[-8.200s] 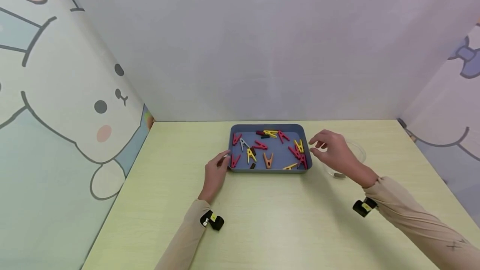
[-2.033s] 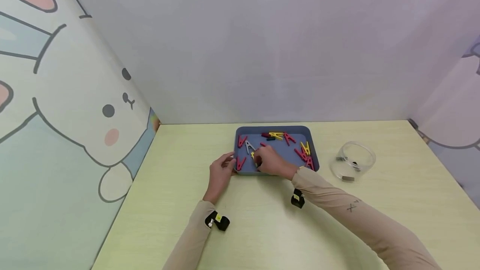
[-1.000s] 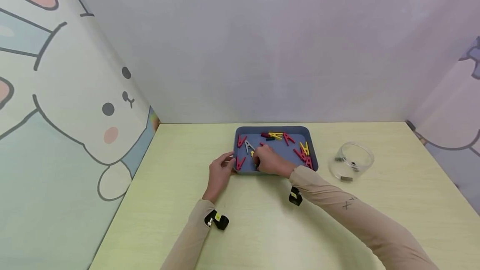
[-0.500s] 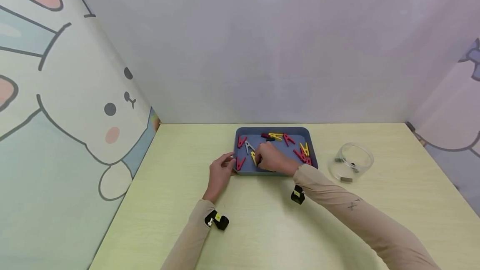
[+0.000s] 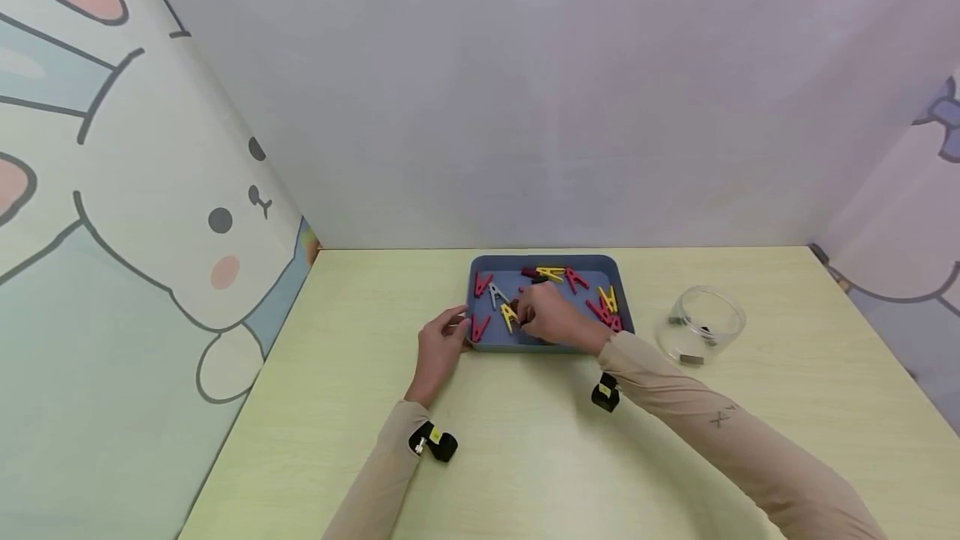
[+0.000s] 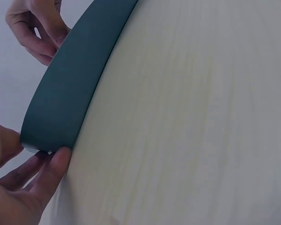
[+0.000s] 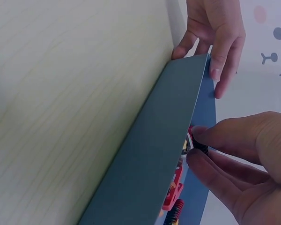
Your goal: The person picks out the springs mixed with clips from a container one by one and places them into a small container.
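A grey-blue tray [image 5: 551, 347] holds several small plastic clips in red, yellow and pale grey, with a few dark pieces among them. At the tray's near left corner my left hand [image 5: 441, 346] grips the side, with thumb and fingertips against wall and rim. Inside, near the front wall, my right hand [image 5: 553, 317] pinches a small dark ribbed piece [image 7: 201, 146] between thumb and fingers; its exact kind is mostly hidden. Left of that hand lie a yellow clip [image 5: 508, 317] and a pale grey clip [image 5: 497, 296]. A red clip [image 5: 480, 327] sits near the left hand.
Right of the tray stands a clear round container [image 5: 705, 325] with several small dark pieces in it. The pale wooden table [image 5: 525, 457] meets a plain wall at the back; a wall with cartoon pictures is on the left.
My right hand moved from beside the tray into it, lingered near the yellow clip, and has just shifted slightly right. My left hand stays at the tray's corner.
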### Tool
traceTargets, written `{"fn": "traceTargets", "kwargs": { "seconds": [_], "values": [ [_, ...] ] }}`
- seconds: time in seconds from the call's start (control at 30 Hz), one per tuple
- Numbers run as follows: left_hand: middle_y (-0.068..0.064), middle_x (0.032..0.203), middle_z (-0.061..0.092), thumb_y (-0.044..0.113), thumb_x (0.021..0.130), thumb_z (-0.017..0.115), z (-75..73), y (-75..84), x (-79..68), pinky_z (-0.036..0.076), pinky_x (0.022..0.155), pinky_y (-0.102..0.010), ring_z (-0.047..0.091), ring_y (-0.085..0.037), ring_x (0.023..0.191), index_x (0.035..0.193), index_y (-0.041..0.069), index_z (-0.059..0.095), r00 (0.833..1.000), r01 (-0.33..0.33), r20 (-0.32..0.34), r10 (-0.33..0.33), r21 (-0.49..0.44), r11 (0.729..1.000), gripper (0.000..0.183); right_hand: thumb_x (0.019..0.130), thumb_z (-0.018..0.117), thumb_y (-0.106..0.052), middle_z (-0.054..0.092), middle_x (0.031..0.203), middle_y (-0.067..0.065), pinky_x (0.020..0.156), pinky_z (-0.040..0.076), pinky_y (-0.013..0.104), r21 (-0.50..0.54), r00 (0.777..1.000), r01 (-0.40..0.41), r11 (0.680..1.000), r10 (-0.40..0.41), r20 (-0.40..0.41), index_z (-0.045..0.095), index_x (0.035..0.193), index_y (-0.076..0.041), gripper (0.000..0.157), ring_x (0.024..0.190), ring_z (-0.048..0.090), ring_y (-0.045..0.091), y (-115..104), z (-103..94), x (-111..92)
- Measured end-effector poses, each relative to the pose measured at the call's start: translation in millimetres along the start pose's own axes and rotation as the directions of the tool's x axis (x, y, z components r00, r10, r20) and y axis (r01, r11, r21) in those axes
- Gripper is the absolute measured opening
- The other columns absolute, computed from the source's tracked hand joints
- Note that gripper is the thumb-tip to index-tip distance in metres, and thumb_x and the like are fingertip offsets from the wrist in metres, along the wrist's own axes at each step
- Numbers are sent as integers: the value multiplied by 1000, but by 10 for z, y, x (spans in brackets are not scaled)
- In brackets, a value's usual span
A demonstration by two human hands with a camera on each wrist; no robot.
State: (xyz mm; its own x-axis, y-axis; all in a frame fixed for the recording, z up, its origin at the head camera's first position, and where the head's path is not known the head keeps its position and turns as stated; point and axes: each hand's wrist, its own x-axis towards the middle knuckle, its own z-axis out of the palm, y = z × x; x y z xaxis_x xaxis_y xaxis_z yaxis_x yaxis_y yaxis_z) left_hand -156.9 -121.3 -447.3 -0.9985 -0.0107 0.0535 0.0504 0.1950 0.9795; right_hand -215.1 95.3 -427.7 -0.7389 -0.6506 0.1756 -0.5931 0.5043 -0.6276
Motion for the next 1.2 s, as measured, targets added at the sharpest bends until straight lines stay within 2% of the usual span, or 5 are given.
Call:
{"fn": "traceTargets", "kwargs": {
  "seconds": [0.17,0.4,0.6,1.03,1.2],
  "values": [
    [-32,106,60,-1,92,58,-4,-14,11,56,68,-54,62,-47,91,121,-8,60,1000,5,-5,-5,-1,1000,29,74,67,9,63,76,8,58,48,26,-6,1000,-20,1000,20,6,73,76,-1,12,55,51,8,12,-10,-25],
    [-19,102,65,8,92,62,30,-417,145,59,59,-36,67,-32,82,121,0,63,999,1,-49,0,33,999,30,74,71,7,61,74,6,58,48,26,-18,1000,-8,1000,7,-27,71,74,-1,9,57,50,8,-17,-41,-72],
    [-15,100,66,8,92,62,39,-429,156,58,57,-32,67,-27,81,120,2,64,998,8,-59,-5,41,999,29,75,73,6,63,77,8,59,52,27,6,999,1,1000,0,-54,71,77,0,7,61,53,8,-24,-77,-113],
    [-17,102,65,8,93,61,40,-429,159,59,59,-32,67,-29,85,121,1,64,998,31,-61,-29,35,999,29,74,73,5,64,76,5,60,53,30,-28,996,11,1000,-13,-83,71,76,-4,10,64,56,10,44,-91,-164],
    [-16,102,65,9,93,61,44,-433,170,59,59,-31,67,-28,85,121,2,63,998,35,-54,-33,33,999,29,75,75,4,64,78,5,60,53,28,-16,997,-12,1000,11,-80,72,77,-8,12,67,57,11,45,-125,-186]
  ]
}}
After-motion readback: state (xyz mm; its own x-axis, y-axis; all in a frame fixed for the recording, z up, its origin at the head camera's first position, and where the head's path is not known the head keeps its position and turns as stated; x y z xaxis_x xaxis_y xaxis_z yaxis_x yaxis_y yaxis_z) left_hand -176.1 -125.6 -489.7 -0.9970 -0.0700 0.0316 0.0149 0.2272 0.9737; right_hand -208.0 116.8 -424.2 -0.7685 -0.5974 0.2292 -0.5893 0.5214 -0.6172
